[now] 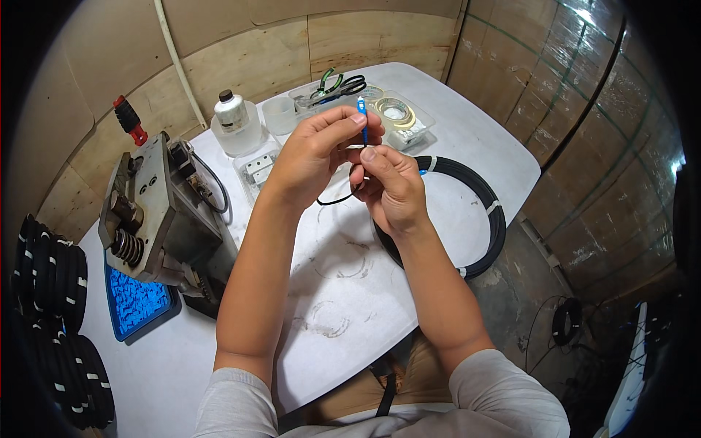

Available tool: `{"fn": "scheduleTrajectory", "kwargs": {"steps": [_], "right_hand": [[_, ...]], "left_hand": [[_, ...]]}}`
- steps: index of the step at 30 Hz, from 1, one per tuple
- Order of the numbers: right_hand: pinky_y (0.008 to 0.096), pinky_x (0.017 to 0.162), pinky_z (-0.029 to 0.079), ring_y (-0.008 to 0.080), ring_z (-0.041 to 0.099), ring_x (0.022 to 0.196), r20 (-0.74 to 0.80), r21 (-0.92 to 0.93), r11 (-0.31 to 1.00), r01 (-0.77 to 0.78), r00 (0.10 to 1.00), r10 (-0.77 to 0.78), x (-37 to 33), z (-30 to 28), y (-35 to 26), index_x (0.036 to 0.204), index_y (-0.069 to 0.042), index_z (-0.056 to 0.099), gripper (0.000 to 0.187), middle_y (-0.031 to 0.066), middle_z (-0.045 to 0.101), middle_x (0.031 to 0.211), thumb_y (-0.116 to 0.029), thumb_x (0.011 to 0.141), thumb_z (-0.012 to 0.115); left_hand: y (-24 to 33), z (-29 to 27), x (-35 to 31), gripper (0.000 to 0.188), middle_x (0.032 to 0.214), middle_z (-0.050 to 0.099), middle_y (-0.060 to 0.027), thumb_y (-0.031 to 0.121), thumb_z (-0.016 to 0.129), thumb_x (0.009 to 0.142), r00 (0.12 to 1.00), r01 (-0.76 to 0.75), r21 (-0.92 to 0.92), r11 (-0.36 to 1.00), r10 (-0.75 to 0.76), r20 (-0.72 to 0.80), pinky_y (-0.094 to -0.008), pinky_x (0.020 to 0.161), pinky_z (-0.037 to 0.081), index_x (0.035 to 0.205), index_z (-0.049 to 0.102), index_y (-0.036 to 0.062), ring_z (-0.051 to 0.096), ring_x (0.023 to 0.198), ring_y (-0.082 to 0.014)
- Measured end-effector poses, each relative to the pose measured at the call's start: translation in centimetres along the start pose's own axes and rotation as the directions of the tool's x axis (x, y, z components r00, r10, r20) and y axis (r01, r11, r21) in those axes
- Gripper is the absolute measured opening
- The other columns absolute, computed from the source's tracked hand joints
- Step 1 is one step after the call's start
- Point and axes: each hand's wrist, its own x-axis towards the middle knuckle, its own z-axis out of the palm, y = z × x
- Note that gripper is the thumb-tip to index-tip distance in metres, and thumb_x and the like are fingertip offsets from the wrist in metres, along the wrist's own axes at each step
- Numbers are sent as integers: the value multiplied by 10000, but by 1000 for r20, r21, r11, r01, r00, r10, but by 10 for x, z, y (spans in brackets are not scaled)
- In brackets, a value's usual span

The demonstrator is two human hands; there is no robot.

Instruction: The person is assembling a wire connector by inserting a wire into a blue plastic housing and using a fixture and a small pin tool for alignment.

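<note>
Above the middle of the table I hold up a small blue fiber-optic connector (pixel 362 106) with a pale tip, upright at the end of a black cable (pixel 336 201). My left hand (pixel 325 142) pinches the connector's body between thumb and fingers. Just below it, the thumb and fingers of my right hand (pixel 391 179) are closed on the cable where it leaves the connector. A loop of that cable hangs under my hands. To the right, a coil of black cable (pixel 496 219) bound with white ties lies on the table, partly behind my right forearm.
At left stands a metal hand press (pixel 164 208) beside a blue tray (pixel 175 303) of small blue parts. Bundled black coils (pixel 55 285) sit at far left. Behind are a white bottle (pixel 231 111), a clear cup (pixel 280 115), scissors (pixel 350 86) and tape rolls (pixel 394 111) in plastic boxes.
</note>
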Motion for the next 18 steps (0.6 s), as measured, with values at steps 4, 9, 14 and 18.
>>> {"fn": "scheduleTrajectory", "kwargs": {"steps": [4, 9, 14, 18], "right_hand": [[215, 523, 414, 76, 526, 571, -4, -2, 1000, 1, 1000, -1, 0, 0, -1, 893, -32, 669, 183, 36, 631, 690, -210, 911, 628], [215, 523, 414, 74, 523, 571, -3, -2, 1000, -5, 1000, 5, 0, 0, -1, 895, -33, 669, 182, 34, 630, 689, -210, 911, 627], [212, 523, 414, 72, 521, 569, 8, -5, 1000, 2, 1000, -2, 0, -1, 0, 895, -35, 668, 183, 34, 630, 689, -212, 912, 626], [209, 522, 413, 73, 524, 568, -4, -8, 1000, 2, 1000, -2, 0, 0, 0, 883, -42, 665, 177, 34, 630, 689, -211, 912, 624]], "left_hand": [[1, 2, 0, 245, 1016, 642, -87, 210, 522, 950, 1000, -8, -12, 1000, 8, -16, -288, 782, 506, 1074, 609, 18, 621, 911, -157], [1, 1, 0, 243, 1012, 643, -86, 211, 524, 951, 1000, -2, -18, 1000, 1, -25, -285, 770, 508, 1072, 610, 18, 622, 904, -154], [0, 0, 0, 240, 1003, 646, -86, 215, 533, 949, 1000, 5, 2, 1000, -5, -9, -284, 768, 510, 1061, 612, 18, 625, 892, -152], [1, 3, 0, 244, 1000, 646, -85, 219, 535, 949, 1000, -13, -8, 1000, 13, -27, -284, 769, 511, 1056, 614, 14, 625, 892, -152]]}}
